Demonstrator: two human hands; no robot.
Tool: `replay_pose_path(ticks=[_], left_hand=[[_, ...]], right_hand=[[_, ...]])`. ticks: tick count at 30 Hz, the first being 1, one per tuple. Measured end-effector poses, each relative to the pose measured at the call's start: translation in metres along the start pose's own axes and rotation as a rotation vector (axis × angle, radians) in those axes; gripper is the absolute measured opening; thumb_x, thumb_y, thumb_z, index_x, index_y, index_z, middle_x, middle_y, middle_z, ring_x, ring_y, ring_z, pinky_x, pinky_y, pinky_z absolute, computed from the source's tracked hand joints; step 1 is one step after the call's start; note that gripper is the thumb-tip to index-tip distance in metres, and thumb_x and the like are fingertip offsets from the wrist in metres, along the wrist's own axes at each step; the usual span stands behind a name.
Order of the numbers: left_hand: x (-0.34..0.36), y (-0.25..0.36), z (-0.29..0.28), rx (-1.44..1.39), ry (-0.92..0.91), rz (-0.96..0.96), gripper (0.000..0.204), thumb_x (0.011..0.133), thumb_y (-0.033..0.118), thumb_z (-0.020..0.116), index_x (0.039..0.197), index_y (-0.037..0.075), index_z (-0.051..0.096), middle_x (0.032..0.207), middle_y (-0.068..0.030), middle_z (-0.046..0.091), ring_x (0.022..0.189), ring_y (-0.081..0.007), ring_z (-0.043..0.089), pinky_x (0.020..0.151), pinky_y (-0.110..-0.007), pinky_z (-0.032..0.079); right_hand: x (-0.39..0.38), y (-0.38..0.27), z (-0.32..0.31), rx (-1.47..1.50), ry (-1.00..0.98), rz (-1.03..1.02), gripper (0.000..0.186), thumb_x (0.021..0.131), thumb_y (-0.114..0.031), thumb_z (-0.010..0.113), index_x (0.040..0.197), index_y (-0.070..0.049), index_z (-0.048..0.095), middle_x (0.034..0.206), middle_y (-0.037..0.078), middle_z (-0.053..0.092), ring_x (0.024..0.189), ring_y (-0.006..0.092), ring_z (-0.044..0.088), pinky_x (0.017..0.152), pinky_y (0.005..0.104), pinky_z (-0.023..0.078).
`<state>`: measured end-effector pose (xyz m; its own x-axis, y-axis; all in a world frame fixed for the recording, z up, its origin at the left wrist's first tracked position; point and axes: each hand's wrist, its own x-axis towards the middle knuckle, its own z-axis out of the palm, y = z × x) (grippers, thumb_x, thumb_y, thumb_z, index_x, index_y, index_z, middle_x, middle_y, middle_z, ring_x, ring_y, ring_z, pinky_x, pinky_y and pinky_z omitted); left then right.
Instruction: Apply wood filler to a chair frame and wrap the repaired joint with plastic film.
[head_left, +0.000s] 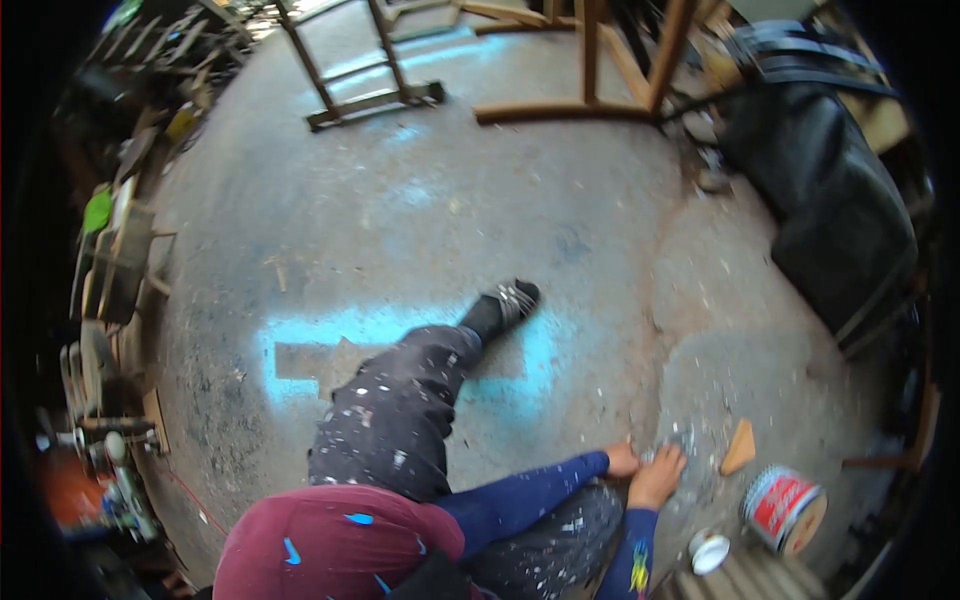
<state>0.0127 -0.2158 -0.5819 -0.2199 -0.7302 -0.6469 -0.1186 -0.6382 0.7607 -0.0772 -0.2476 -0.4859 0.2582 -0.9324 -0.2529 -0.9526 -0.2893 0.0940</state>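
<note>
I sit on a concrete floor [420, 200] with one leg in paint-spattered grey trousers [400, 410] stretched out, ending in a black shoe [505, 305]. Both arms in dark blue sleeves reach to the lower right. My left hand [621, 460] and my right hand [660, 476] are close together, low on the floor by a patch of whitish debris [690, 440]. They are too small in view to tell whether either holds anything. A small tan wooden wedge [740, 447] lies just right of my right hand.
A red and white tin can [785, 508] lies on its side at lower right, a round white lid [708, 552] beside it. Light blue paint outlines [300, 335] mark the floor. Wooden frames [590, 100] stand at the back, black cushions [830, 200] right, cluttered shelves [110, 260] left.
</note>
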Motion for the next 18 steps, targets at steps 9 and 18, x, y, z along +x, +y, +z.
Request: replay_pose_path(ticks=[9, 18], left_hand=[[-0.035, 0.061, -0.063, -0.036, -0.048, 0.116, 0.028, 0.093, 0.028, 0.066, 0.098, 0.001, 0.070, 0.069, -0.0090, 0.066, 0.059, -0.0217, 0.063, 0.055, -0.038, 0.050], [-0.049, 0.044, 0.008, 0.560, 0.304, 0.292, 0.033, 0.078, 0.025, 0.074, 0.099, 0.001, 0.063, 0.086, -0.0208, 0.069, 0.084, -0.0392, 0.069, 0.075, -0.050, 0.053]], right_hand=[[0.090, 0.096, -0.053, 0.362, 0.400, 0.171, 0.032, 0.074, -0.005, 0.068, 0.104, 0.005, 0.070, 0.105, 0.026, 0.068, 0.102, 0.0431, 0.064, 0.091, 0.0457, 0.050], [-0.051, 0.063, -0.026, 0.336, 0.364, 0.271, 0.041, 0.073, 0.007, 0.063, 0.114, 0.005, 0.065, 0.114, 0.020, 0.060, 0.110, 0.0387, 0.056, 0.097, 0.0441, 0.048]])
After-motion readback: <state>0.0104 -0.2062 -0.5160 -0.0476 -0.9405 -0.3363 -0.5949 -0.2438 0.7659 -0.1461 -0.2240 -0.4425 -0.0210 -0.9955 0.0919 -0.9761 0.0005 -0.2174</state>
